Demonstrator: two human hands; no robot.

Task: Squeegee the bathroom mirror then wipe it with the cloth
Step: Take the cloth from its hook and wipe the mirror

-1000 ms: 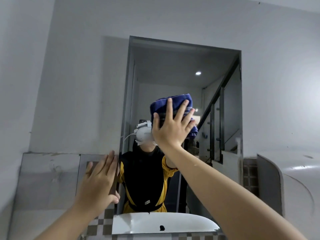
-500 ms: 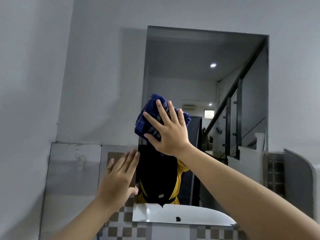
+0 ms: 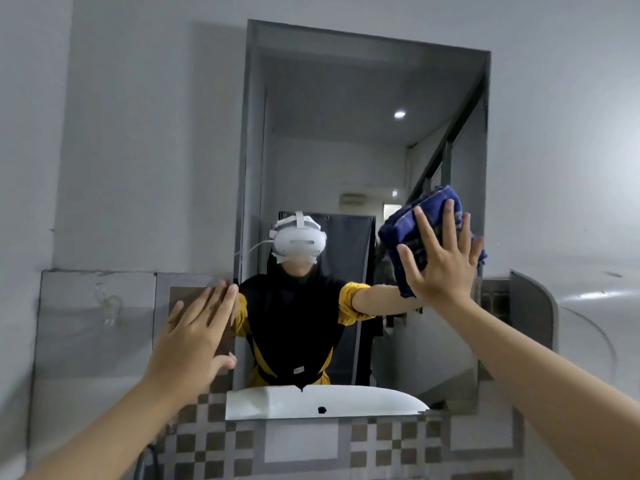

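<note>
No brand, label or writing can be read anywhere; a small tag on the black garment in the reflection is too blurred to make out.

The bathroom mirror is a tall rectangle fixed on the grey wall, and everything here is placed relative to it. The glass looks clear — it reflects a ceiling light, a stair railing and a person wearing a white headset.

The cloth is dark blue with a faint check of lighter lines, folded into a thick pad. It lies flat on the mirror at its right edge, about at middle height. The right hand presses it there with an open palm and the fingers spread wide; the hand does not close around the cloth, it only pushes it against the glass.

The left hand is at the lower left edge of the mirror, flat and open, holding nothing — its fingertips reach the mirror's border, while the palm is over the tile panel left of it.

Below the mirror runs a band of brown and grey checkered tiles. In the bottom part of the glass the white washbasin is reflected.
</note>
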